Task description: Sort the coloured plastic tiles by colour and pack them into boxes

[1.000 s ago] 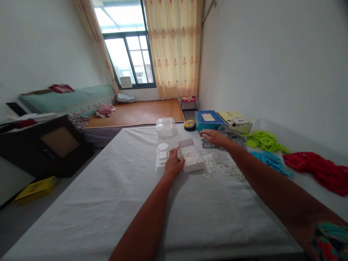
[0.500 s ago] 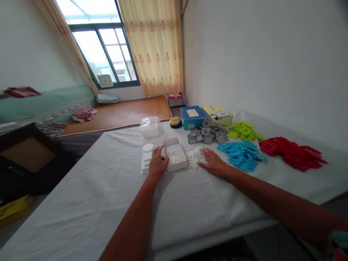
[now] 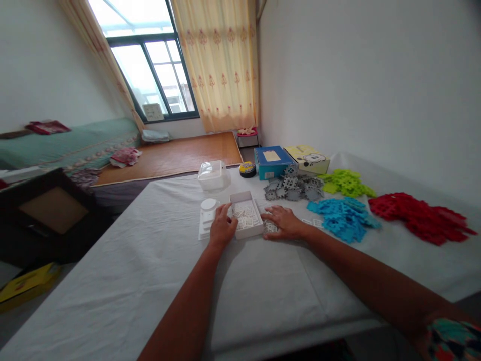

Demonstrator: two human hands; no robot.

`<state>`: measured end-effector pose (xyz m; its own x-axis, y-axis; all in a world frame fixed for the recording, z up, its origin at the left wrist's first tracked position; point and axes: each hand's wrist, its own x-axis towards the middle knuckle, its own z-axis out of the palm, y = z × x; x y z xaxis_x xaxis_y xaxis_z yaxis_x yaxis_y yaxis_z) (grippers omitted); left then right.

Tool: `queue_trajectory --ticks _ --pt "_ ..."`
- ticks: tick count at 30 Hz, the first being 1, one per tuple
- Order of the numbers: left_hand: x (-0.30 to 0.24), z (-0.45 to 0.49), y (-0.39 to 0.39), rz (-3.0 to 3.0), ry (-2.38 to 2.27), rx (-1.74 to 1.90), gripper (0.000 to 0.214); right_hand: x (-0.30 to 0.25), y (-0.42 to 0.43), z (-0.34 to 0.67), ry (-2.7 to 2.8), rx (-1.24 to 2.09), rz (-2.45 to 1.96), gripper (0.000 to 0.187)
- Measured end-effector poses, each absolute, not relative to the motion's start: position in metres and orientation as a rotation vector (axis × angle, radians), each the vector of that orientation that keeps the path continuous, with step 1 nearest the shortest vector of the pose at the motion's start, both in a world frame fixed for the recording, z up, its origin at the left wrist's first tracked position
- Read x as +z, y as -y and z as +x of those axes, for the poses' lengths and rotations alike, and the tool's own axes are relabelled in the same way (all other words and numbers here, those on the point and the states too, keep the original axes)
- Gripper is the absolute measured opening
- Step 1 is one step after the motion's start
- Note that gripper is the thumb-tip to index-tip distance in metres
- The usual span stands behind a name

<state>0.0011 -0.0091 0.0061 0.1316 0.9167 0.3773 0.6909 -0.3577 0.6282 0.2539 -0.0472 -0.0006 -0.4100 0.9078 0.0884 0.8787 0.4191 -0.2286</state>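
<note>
A shallow white box [image 3: 249, 231] holds many small white square plastic frames [image 3: 247, 210]. My left hand [image 3: 223, 228] holds the box at its left wall, its thumb near the front corner. Flat on a pile of loose white square frames [image 3: 270, 227] lies my right hand [image 3: 283, 222], fingers spread, just right of the box. The palm and fingers hide part of that pile. A few more white frames [image 3: 312, 222] lie beyond the right wrist. Left of my left hand is a white plastic piece with a round top [image 3: 208, 204], partly covered.
Piles of blue [image 3: 343, 218], grey [image 3: 293, 186], lime green [image 3: 347, 183] and red pieces [image 3: 419, 215] spread to the right. Behind stand a clear plastic tub [image 3: 211, 175], a round yellow-black tin [image 3: 247, 169], a blue box [image 3: 272, 163] and a yellow box [image 3: 308, 159]. A white cloth covers the table [image 3: 150, 260].
My right hand has moved left over the loose white frames, close to the box's right wall. My left hand stays at the box. The view has shifted slightly.
</note>
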Motion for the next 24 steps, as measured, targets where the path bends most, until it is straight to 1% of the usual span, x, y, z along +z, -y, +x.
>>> queue_trajectory --ticks 3,6,12,16,24 --pt "0.004 0.0 0.008 2.114 -1.567 1.06 0.052 -0.002 0.05 0.255 2.396 0.13 -1.522 0.05" --pt "0.003 -0.001 0.008 2.124 -1.564 1.068 0.052 -0.006 0.047 0.258 2.35 0.099 -1.478 0.036" --pt "0.007 0.0 0.012 2.135 -1.553 1.062 0.051 -0.012 0.039 0.26 2.314 0.083 -1.358 0.028" --pt "0.009 0.001 0.013 2.14 -1.547 1.057 0.051 -0.015 0.038 0.26 2.251 0.061 -1.357 0.024" --pt "0.008 0.001 0.012 2.14 -1.538 1.042 0.05 -0.017 0.033 0.266 2.089 -0.03 -1.343 0.021"
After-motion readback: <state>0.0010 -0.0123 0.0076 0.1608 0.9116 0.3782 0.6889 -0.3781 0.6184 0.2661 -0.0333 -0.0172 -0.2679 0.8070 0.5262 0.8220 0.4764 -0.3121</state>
